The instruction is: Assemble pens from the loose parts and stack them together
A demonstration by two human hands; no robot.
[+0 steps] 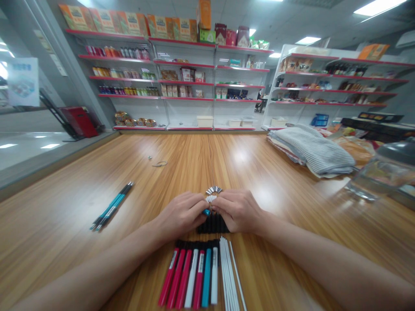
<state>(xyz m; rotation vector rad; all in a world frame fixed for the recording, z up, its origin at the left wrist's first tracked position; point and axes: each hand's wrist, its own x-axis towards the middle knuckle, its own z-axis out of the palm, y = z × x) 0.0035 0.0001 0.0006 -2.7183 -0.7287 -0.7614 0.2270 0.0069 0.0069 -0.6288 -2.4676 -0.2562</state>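
Observation:
My left hand (181,212) is closed, its fingertips pinching a teal pen barrel (206,212) that is mostly hidden. My right hand (240,209) meets it, thumb and finger pressed together; what they hold is hidden. Just beyond the fingertips, small white pieces (211,198) and silver metal pen tips (214,189) lie in curved rows. Black grip pieces (212,224) sit below the hands. Nearer, red pen barrels (184,278), white barrels (191,278) and a teal barrel (206,278) stand in a row beside thin white refills (229,276).
Several assembled teal and black pens (112,206) lie to the left. A thin ring (159,163) and a tiny metal piece (149,157) are further back. Folded striped cloth (314,149) and a clear water jug (382,172) stand right. Stocked shelves (184,82) line the far side.

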